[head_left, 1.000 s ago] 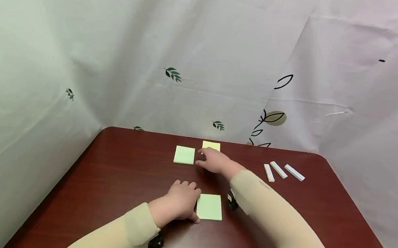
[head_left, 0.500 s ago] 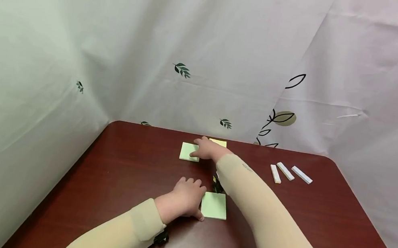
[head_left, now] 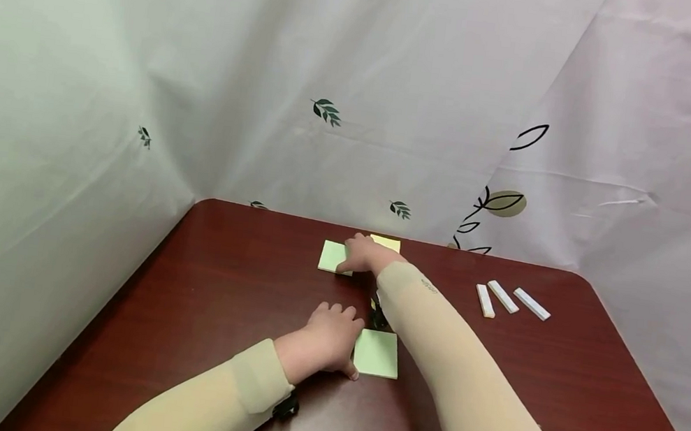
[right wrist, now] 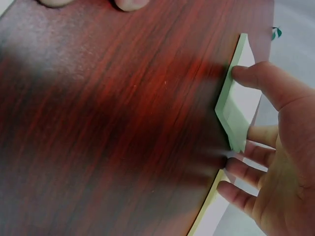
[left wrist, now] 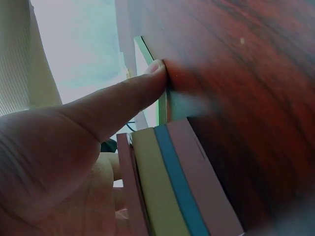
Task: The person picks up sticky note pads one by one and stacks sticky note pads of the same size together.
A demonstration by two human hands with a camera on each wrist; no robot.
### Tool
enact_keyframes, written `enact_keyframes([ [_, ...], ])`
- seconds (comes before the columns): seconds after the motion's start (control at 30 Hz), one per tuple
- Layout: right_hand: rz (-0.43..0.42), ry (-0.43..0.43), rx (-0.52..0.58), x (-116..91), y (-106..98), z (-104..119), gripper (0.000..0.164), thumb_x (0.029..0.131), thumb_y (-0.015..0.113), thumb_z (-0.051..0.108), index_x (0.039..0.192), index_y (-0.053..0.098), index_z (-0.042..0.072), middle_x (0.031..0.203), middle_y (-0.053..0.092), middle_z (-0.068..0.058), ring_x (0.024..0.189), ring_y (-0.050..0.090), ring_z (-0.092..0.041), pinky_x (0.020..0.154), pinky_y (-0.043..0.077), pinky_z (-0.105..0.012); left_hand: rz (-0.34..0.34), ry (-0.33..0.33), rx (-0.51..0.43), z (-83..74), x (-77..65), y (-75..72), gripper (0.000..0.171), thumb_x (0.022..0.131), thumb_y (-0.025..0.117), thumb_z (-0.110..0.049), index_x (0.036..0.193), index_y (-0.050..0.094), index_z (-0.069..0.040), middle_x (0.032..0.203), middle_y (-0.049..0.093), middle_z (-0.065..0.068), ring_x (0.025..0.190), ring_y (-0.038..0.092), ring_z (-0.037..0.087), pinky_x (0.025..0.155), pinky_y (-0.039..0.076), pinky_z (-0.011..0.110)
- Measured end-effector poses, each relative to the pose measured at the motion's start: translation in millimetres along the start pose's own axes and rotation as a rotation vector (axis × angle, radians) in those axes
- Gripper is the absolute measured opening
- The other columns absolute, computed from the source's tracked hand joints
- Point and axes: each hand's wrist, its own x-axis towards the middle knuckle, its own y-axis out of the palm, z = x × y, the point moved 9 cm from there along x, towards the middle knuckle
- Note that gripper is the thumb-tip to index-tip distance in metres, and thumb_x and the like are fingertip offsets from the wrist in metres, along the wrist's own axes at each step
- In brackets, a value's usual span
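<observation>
At the back of the table, my right hand grips a light green sticky note pad. In the right wrist view its thumb presses one edge of that pad, with fingers at the opposite corner. Just behind this hand lies a yellow sticky note pad. Nearer to me, my left hand spreads beside a second green pad, its thumb tip touching the edge. Under the left palm is a stack of pink, yellow and blue pads, hidden in the head view.
Three white sticks lie at the back right of the dark red-brown table. A pale patterned cloth hangs behind the table and along its sides.
My right hand has moved left from in front of the yellow pad and taken hold of the far green pad. The left hand has stayed in place. The head view has shifted slightly.
</observation>
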Motion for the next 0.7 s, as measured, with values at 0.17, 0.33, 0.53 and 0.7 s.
enact_keyframes([
  [0.17,0.013,0.019,0.012,0.8,-0.7,-4.4,0.068,0.088,0.069,0.043,0.14,0.05,0.004,0.14,0.045,-0.016,0.129,0.044,-0.032,0.101,0.041,-0.043,0.012,0.002,0.013,-1.4,0.9,-0.7,0.083,0.064,0.077,-0.073,0.127,0.062,-0.021,0.124,0.057,0.002,0.11,0.054,0.026,0.09,0.043,0.043],
  [0.33,0.033,0.023,0.033,3.6,0.2,-6.3,0.075,0.086,0.071,0.045,0.142,0.046,0.003,0.144,0.043,-0.017,0.131,0.043,-0.032,0.103,0.04,-0.043,0.025,-0.009,0.017,-1.2,0.1,-1.6,0.084,0.064,0.077,-0.073,0.128,0.061,-0.021,0.123,0.056,0.002,0.111,0.054,0.026,0.09,0.042,0.042],
  [0.53,0.027,0.037,0.123,6.8,1.5,-9.0,0.089,0.082,0.077,0.045,0.149,0.033,0.005,0.146,0.044,-0.015,0.131,0.045,-0.03,0.105,0.039,-0.043,0.03,-0.01,0.018,-0.5,-0.1,-2.3,0.084,0.066,0.076,-0.073,0.13,0.06,-0.021,0.125,0.056,0.002,0.112,0.053,0.026,0.092,0.042,0.043],
  [0.7,0.011,0.02,0.185,6.2,1.4,-9.7,0.09,0.081,0.08,0.043,0.149,0.033,0.009,0.136,0.052,-0.009,0.115,0.054,-0.024,0.098,0.043,-0.041,0.022,-0.011,0.017,-1.6,1.3,-3.1,0.084,0.065,0.077,-0.073,0.128,0.061,-0.02,0.123,0.056,0.002,0.111,0.054,0.026,0.091,0.043,0.043],
])
